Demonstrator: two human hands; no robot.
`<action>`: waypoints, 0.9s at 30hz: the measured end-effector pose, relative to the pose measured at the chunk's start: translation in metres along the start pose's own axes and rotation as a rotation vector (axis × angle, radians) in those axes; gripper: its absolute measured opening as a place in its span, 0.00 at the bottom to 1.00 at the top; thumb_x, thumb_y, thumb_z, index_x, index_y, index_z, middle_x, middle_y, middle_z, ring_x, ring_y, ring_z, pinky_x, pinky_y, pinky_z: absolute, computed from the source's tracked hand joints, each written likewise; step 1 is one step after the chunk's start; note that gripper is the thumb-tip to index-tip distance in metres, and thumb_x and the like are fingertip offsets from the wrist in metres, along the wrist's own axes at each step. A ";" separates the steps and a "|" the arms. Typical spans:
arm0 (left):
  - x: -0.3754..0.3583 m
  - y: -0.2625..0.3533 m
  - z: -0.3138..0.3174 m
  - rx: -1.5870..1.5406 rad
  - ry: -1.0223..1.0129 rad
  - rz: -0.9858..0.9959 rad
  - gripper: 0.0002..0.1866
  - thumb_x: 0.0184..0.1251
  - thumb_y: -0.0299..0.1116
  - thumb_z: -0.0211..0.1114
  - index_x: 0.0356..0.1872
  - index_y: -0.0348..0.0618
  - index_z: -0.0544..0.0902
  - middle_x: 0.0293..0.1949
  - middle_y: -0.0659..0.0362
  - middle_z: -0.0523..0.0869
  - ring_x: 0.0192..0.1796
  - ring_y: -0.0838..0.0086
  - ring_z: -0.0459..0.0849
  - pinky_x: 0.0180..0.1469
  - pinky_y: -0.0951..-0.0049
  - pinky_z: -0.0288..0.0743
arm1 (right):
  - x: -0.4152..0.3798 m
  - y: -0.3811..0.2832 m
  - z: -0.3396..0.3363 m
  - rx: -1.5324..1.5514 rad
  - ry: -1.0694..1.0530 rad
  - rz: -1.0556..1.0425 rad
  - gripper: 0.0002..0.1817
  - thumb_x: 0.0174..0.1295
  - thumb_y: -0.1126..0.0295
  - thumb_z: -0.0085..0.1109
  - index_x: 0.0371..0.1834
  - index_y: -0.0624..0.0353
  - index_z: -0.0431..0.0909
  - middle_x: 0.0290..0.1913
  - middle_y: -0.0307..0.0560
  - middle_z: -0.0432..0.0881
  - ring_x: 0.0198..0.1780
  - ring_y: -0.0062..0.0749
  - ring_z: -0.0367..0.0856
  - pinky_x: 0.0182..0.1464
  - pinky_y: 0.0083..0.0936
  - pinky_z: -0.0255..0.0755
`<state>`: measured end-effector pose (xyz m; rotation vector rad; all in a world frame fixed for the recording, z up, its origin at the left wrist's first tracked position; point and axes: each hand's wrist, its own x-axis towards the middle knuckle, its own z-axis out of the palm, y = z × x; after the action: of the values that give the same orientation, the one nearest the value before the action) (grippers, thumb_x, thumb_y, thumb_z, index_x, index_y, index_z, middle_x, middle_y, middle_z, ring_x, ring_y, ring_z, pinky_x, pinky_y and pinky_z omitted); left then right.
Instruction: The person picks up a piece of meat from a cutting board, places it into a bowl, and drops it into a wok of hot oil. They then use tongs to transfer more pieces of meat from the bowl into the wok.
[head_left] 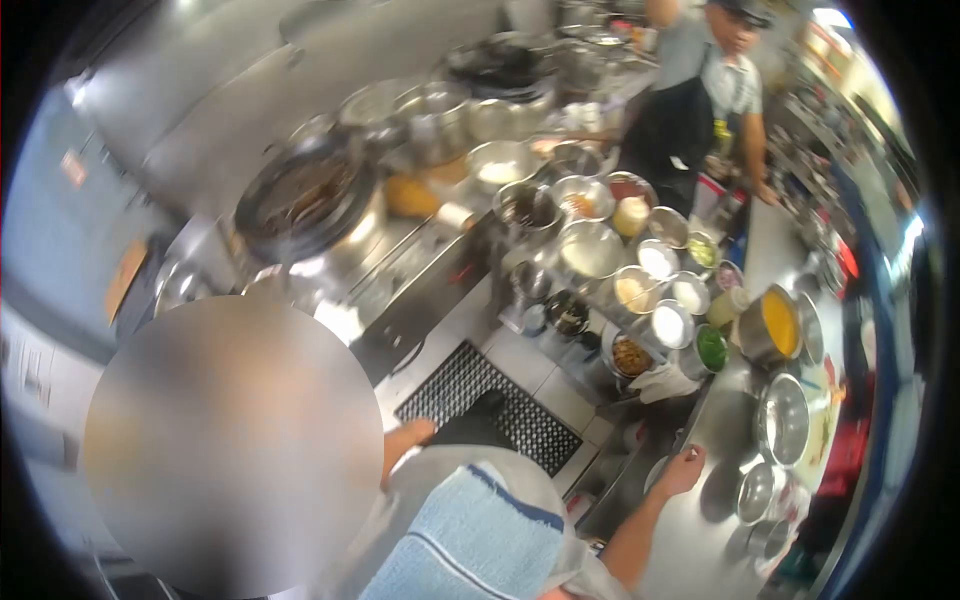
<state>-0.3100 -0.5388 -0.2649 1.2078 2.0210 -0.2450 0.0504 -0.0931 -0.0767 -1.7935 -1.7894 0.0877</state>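
Note:
My left hand (pixel 408 437) is partly covered by a large blurred round patch, and its fingers are too smeared to read. It hangs beside my grey shirt, above the black perforated floor mat (pixel 470 400). My right hand (pixel 685 468) is closed at the edge of the steel counter (pixel 715 420); what its fingers hold, if anything, I cannot make out. A blue striped towel (pixel 475 545) lies against my body. Near my right hand stand a steel bowl (pixel 783 418) and a smaller steel bowl (pixel 757 490).
A dark wok (pixel 300 200) sits on the stove at left. Bowls of ingredients crowd the middle, with a pot of orange liquid (pixel 778 325) and a container of chopped greens (pixel 711 348). A co-worker in a black apron (pixel 660 140) stands at the far counter.

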 end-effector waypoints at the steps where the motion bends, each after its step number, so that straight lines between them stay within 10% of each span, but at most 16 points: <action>1: 0.038 -0.019 0.045 -0.101 0.115 -0.076 0.14 0.54 0.31 0.63 0.41 0.40 0.85 0.46 0.45 0.85 0.50 0.53 0.84 0.52 0.57 0.77 | 0.001 0.001 0.004 0.013 0.028 -0.004 0.12 0.58 0.69 0.52 0.44 0.52 0.80 0.41 0.49 0.84 0.40 0.45 0.82 0.42 0.40 0.73; 13: 0.141 -0.044 -0.099 0.241 -0.420 0.173 0.28 0.53 0.45 0.64 0.50 0.33 0.81 0.59 0.42 0.73 0.66 0.50 0.64 0.66 0.57 0.57 | -0.002 -0.015 -0.006 0.074 0.011 0.238 0.16 0.61 0.64 0.57 0.51 0.58 0.77 0.30 0.52 0.81 0.31 0.46 0.80 0.38 0.40 0.73; 16: 0.180 -0.040 -0.141 0.331 -0.329 0.016 0.35 0.52 0.51 0.64 0.54 0.29 0.78 0.66 0.40 0.66 0.72 0.48 0.52 0.72 0.57 0.46 | -0.021 -0.016 -0.005 0.276 0.002 0.246 0.19 0.61 0.67 0.59 0.55 0.58 0.73 0.25 0.49 0.77 0.27 0.39 0.76 0.34 0.32 0.71; 19: 0.206 -0.046 -0.168 0.080 0.445 -0.346 0.40 0.52 0.53 0.63 0.56 0.23 0.75 0.73 0.35 0.45 0.76 0.45 0.43 0.76 0.53 0.36 | -0.087 -0.042 -0.014 0.204 -0.134 0.195 0.20 0.58 0.73 0.57 0.55 0.58 0.71 0.27 0.51 0.79 0.28 0.43 0.80 0.34 0.35 0.73; 24: 0.271 -0.083 -0.239 -0.145 0.535 -0.632 0.36 0.51 0.47 0.62 0.55 0.23 0.76 0.74 0.34 0.39 0.76 0.42 0.41 0.75 0.51 0.36 | -0.308 0.036 0.021 -0.101 -0.719 0.427 0.22 0.55 0.61 0.58 0.53 0.56 0.74 0.48 0.64 0.80 0.49 0.60 0.80 0.52 0.48 0.73; 27: 0.268 -0.079 -0.269 -0.016 0.355 -0.530 0.35 0.50 0.47 0.62 0.55 0.27 0.78 0.73 0.31 0.42 0.75 0.39 0.41 0.74 0.48 0.35 | -0.441 0.053 -0.030 -0.214 -0.989 0.603 0.29 0.53 0.52 0.64 0.52 0.62 0.76 0.51 0.60 0.80 0.49 0.50 0.82 0.50 0.40 0.77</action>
<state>-0.5830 -0.2638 -0.2787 0.7175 2.6297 -0.2817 0.0712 -0.5095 -0.2335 -2.6612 -1.7696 1.2453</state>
